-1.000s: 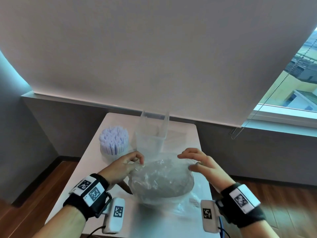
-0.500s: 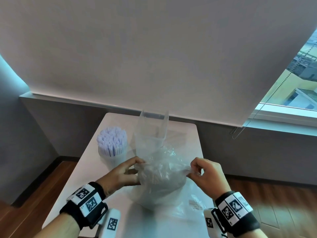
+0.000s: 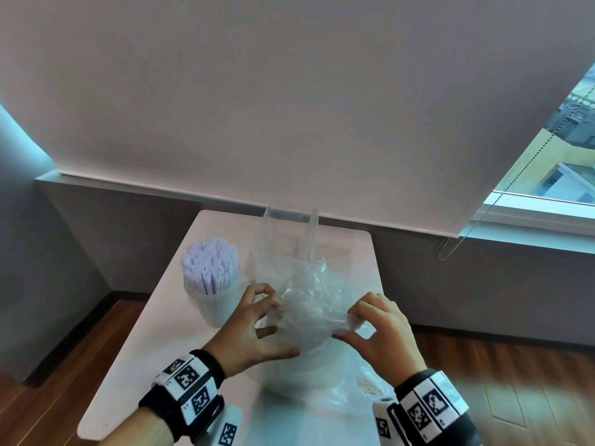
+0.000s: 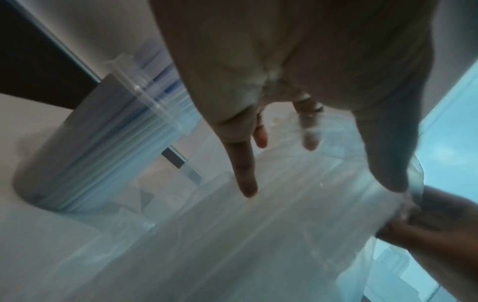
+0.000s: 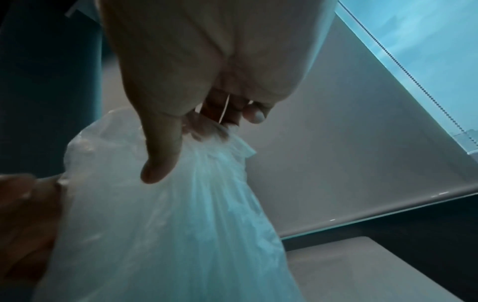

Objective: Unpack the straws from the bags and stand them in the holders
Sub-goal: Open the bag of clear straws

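Note:
A crumpled clear plastic bag (image 3: 314,305) hangs between both hands above the white table (image 3: 154,333). My left hand (image 3: 273,309) pinches its left edge, and in the left wrist view the left hand (image 4: 310,159) has film of the bag (image 4: 258,235) over two curled fingers. My right hand (image 3: 354,317) grips the right side; the right hand (image 5: 207,130) has the bag (image 5: 181,224) bunched in its curled fingers. No straws show inside the bag. A round clear holder (image 3: 212,304) packed with pale straws (image 3: 209,265) stands at the left. An empty clear holder (image 3: 289,233) stands behind the bag.
Another flat clear bag with a small label (image 3: 370,386) lies on the table under my right wrist. The filled holder (image 4: 90,163) stands close beside my left hand. A wall and a roller blind (image 3: 289,107) rise behind the table, with wooden floor on both sides.
Both hands closed from a loose spread over the puffed bag to pinching its sides. The bag has crumpled into a smaller bunch and come up off the table.

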Demonstrator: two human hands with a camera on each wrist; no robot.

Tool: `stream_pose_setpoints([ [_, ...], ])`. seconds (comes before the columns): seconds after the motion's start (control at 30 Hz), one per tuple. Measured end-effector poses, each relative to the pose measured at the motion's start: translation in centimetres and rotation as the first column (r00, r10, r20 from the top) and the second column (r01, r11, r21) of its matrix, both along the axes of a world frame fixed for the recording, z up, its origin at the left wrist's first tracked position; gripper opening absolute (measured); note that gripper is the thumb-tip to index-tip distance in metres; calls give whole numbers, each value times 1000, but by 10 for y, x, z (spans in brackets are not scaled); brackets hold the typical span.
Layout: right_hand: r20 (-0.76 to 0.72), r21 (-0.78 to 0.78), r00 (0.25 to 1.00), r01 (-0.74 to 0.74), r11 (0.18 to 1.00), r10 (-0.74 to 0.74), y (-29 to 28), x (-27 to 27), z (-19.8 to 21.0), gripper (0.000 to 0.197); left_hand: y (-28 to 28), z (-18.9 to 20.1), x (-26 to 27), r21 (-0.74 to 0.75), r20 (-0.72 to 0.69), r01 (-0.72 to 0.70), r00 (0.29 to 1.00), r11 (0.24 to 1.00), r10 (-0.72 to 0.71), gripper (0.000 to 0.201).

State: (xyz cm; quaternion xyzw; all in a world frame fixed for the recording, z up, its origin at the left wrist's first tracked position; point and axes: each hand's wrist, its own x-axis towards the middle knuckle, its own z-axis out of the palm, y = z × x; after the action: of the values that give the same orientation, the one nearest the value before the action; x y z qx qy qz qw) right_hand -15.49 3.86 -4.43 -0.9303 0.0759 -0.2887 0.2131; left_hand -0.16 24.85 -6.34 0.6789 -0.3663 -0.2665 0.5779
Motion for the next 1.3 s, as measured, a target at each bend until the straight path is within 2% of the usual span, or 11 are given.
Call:
stream_pose_setpoints([
  [0.23, 181, -168, 984, 24, 985, 7, 19, 5, -29, 25, -4, -18, 0, -42, 332, -108, 936, 993, 115, 31],
  [0.3, 220, -193, 975, 44, 980, -1, 22, 4, -35, 35, -2, -23, -3, -48, 440, -84, 893, 995, 97, 18],
  [0.37, 232, -222, 973, 42, 974, 11, 25, 3, -38, 28, -1, -26, -4, -39, 553, -60, 830, 997, 72, 1],
  [0.5, 144, -283, 989, 53, 958, -12, 22, -3, -55, 22, 1, -35, -1, 4, 666, -62, 744, 998, 44, 26],
  [0.6, 33, -300, 998, 64, 952, -57, 19, -12, -73, 42, 2, -44, -3, 40, 621, -85, 782, 996, 42, 28],
  [0.77, -47, -213, 998, 34, 976, -45, 32, -18, -82, 32, 4, -58, -10, 66, 474, -224, 865, 972, 167, 47],
  [0.9, -72, 180, 989, 139, 974, -128, 37, -21, -78, 73, 7, -59, -9, 136, 397, -282, 894, 950, 208, 65],
  [0.97, -119, 313, 986, 149, 938, -116, 32, -21, -72, 99, 11, -58, -4, 182, 368, -237, 917, 955, 157, 82],
  [1.03, -280, 399, 958, 169, 901, -56, 25, -20, -65, 113, 15, -60, 1, 280, 335, -154, 941, 948, 54, 97],
  [1.13, -515, 362, 856, 171, 916, 43, 23, -20, -66, 117, 18, -58, 1, 405, 292, -65, 954, 912, -62, 94],
  [1.3, -638, 412, 757, 180, 893, 141, 13, -18, -53, 131, 16, -31, -7, 354, 111, 93, 984, 931, -140, 89],
])
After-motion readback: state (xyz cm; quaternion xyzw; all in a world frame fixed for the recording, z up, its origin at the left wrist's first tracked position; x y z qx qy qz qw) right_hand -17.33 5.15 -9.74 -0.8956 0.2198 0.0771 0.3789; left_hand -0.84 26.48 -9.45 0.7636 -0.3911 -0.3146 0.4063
